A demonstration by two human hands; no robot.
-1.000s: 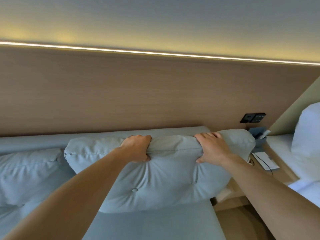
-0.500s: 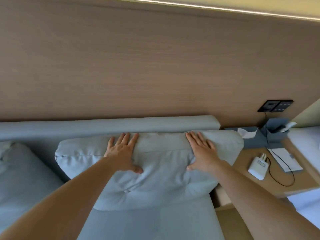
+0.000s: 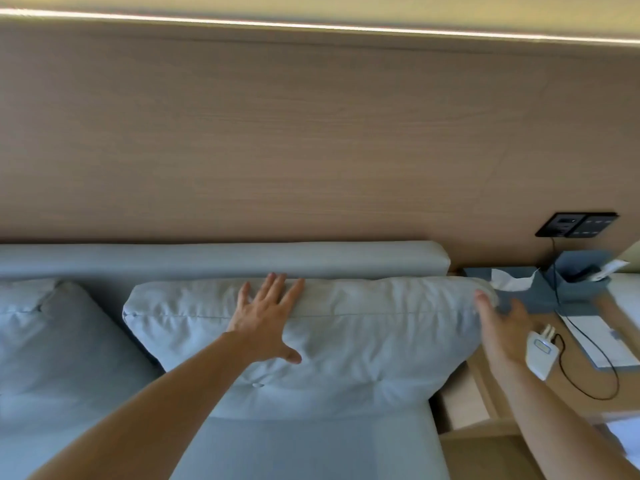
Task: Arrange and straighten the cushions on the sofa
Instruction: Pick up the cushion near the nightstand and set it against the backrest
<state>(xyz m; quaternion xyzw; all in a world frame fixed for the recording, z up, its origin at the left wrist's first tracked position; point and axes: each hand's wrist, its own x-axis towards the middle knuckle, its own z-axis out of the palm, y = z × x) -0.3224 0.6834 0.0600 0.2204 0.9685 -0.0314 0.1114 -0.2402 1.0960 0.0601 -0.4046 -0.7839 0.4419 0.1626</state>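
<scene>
A light grey-blue buttoned cushion (image 3: pixel 363 337) leans against the sofa backrest (image 3: pixel 221 259) at the right end of the sofa. My left hand (image 3: pixel 266 320) lies flat on the cushion's top edge, fingers spread. My right hand (image 3: pixel 502 323) is blurred at the cushion's right end, fingers apart, its fingertips near the upper right corner; I cannot tell whether they touch it. A second grey-blue cushion (image 3: pixel 59 344) sits at the left, partly cut off by the frame.
A wooden side table (image 3: pixel 581 386) stands right of the sofa with a grey tissue box (image 3: pixel 512 285), a white charger (image 3: pixel 540 355) on a black cable, and a paper sheet (image 3: pixel 595 337). A wood wall panel with a black socket plate (image 3: pixel 576 224) rises behind.
Both hands first gripped the cushion's top edge, then let go and flattened on it. My right hand has now slid off to the cushion's right end.
</scene>
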